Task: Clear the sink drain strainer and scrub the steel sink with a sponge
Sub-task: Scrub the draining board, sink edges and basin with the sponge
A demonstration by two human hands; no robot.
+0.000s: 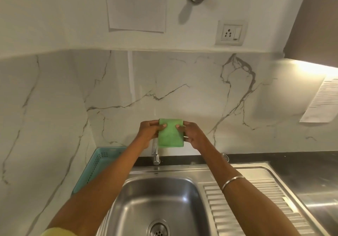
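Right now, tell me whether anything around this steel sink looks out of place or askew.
One thing: the white printed paper sheet on the marble wall at right hangs tilted, its lower edge lifting. Otherwise nothing odd; both hands hold the green sponge above the steel sink.

Steel sink unit sitting in a dark counter against a marble-look wall.

The counter (pixel 301 156) is running dark along the back, with the sink (pixel 139 199) set into it; its basin is lying in the middle, the strainer (pixel 158 228) sitting in the drain at the near edge of view. A ribbed drainboard (pixel 259 204) is stretching off to the right of the basin. A tap (pixel 155 155) is standing at the back rim. A teal basket (pixel 99 164) is sitting on the left, leaning against the wall. A small round metal piece (pixel 225 157) is lying on the counter behind the drainboard, partly hidden by an arm.
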